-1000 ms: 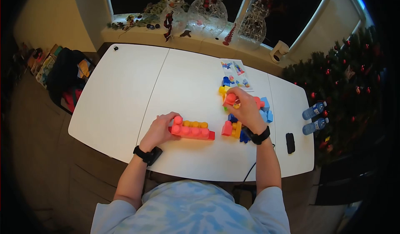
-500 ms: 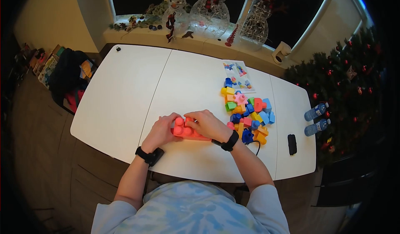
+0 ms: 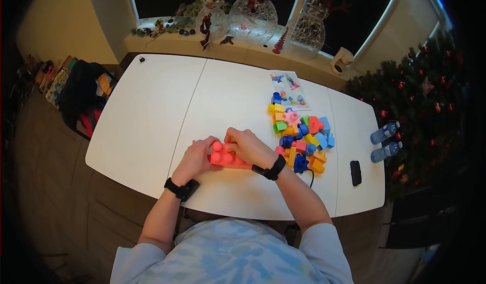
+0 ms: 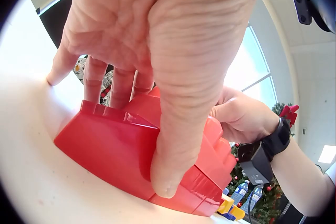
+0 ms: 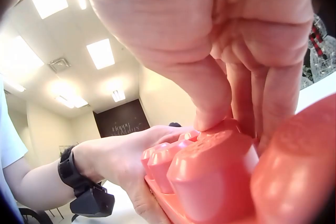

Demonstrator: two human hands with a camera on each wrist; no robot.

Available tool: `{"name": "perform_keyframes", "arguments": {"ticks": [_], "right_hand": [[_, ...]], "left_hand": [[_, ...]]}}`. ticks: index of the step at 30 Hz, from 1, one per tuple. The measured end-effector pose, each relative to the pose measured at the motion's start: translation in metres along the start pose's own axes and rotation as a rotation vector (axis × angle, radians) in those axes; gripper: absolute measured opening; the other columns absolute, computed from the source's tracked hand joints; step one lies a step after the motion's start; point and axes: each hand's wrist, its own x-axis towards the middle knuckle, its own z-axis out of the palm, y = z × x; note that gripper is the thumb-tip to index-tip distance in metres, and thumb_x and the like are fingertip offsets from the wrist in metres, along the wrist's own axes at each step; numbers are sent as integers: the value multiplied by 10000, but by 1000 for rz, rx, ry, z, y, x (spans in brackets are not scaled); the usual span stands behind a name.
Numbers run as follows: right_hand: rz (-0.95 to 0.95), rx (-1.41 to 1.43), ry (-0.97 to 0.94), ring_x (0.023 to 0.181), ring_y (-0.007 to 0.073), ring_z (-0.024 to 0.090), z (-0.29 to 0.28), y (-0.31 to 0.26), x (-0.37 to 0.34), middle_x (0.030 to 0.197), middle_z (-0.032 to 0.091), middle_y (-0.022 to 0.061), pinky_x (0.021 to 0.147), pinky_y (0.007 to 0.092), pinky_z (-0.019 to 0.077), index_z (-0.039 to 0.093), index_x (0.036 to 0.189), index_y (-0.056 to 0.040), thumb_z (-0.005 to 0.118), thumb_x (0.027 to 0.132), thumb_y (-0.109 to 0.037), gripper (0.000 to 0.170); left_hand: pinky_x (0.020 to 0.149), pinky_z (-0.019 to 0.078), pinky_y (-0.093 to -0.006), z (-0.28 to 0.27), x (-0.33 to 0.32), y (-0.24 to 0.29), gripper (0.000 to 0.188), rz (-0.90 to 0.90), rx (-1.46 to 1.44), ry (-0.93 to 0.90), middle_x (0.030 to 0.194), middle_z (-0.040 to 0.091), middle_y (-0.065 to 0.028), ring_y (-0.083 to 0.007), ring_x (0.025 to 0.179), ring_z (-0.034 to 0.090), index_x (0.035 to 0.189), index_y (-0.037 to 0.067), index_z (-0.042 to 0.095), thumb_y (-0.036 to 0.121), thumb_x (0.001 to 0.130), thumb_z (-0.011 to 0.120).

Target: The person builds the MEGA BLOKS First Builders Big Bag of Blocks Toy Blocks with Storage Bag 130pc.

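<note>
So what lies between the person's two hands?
The red block build, held by the left hand and touched by the right hand; the head view shows it.

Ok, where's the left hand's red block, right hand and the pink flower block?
Red block (image 4: 107,142): left wrist view, its side.
Right hand (image 3: 248,148): head view, its back.
Pink flower block (image 3: 292,117): head view, its middle.

My bare right hand (image 3: 249,147) hides part of the red, round-studded plastic blocks (image 3: 216,157); details on the white paper sheet (image 3: 290,89) are too small.
</note>
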Motion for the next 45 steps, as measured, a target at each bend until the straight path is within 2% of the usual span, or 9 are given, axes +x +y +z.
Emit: {"name": "perform_keyframes", "arguments": {"ticks": [8, 11, 17, 21, 25, 31, 33, 39, 45], "right_hand": [[25, -61, -29, 953, 407, 705, -6, 4, -7, 1000, 752, 213, 828, 455, 554, 612, 1181, -24, 676, 939, -186, 298], [8, -107, 131, 1017, 403, 705, -39, 7, -19, 1118, 750, 199, 872, 460, 553, 574, 1308, -85, 705, 960, -278, 419], [226, -438, 542, 1062, 353, 706, -132, 60, -46, 1126, 755, 154, 917, 441, 560, 708, 1179, -81, 741, 871, -106, 310], [354, -534, 458, 1115, 342, 686, -147, 92, -55, 1183, 743, 146, 965, 431, 544, 762, 1077, -73, 725, 850, -49, 232], [274, -487, 361, 1102, 338, 683, -141, 98, -65, 1153, 743, 143, 977, 417, 536, 771, 1064, -77, 744, 821, -43, 246], [258, -435, 294, 1068, 333, 674, -135, 78, -92, 1029, 729, 127, 939, 417, 542, 768, 1029, -67, 795, 759, -44, 272], [450, -538, 299, 1077, 328, 665, -134, 68, -105, 1044, 732, 122, 881, 427, 552, 724, 1008, -64, 807, 754, -62, 267], [352, -620, 220, 1009, 354, 654, -96, 102, -108, 980, 707, 141, 807, 459, 548, 620, 1025, -61, 811, 751, -50, 335], [284, -618, 352, 984, 380, 665, -111, 65, -114, 1005, 701, 176, 821, 451, 559, 635, 1111, -40, 782, 781, -13, 363]], "left_hand": [[903, 539, -459, 5, -1, -6, 748, 35, -32, 53, 1095, 721, -122, -371, 1018, 663, 1223, 121, 610, 171, 569, 969], [906, 539, -460, 4, -1, -6, 755, 42, -23, 65, 1097, 722, -125, -378, 1014, 663, 1224, 119, 610, 171, 563, 970], [923, 532, -458, 6, -2, -8, 773, 36, -14, 60, 1104, 721, -124, -382, 1022, 660, 1233, 121, 611, 176, 552, 974], [921, 537, -459, 7, -3, -11, 772, 43, -19, 72, 1107, 721, -124, -380, 1030, 659, 1237, 123, 611, 174, 556, 972], [1008, 475, -445, 5, -3, -5, 706, 11, -100, 55, 1108, 715, -118, -358, 1044, 650, 1216, 115, 620, 132, 590, 945], [992, 483, -446, 3, -5, -1, 706, -28, -99, 48, 1127, 710, -122, -363, 1054, 638, 1217, 113, 623, 116, 587, 944], [990, 484, -446, 4, -4, -3, 705, -9, -98, 57, 1124, 711, -124, -365, 1050, 638, 1216, 113, 624, 112, 588, 943], [1008, 474, -444, 3, -4, -1, 698, -4, -99, 50, 1101, 713, -131, -367, 1045, 647, 1211, 108, 623, 115, 590, 943], [949, 533, -448, 4, -4, -7, 751, 35, -55, 63, 1117, 720, -116, -369, 1042, 653, 1244, 115, 618, 145, 576, 961]]}}
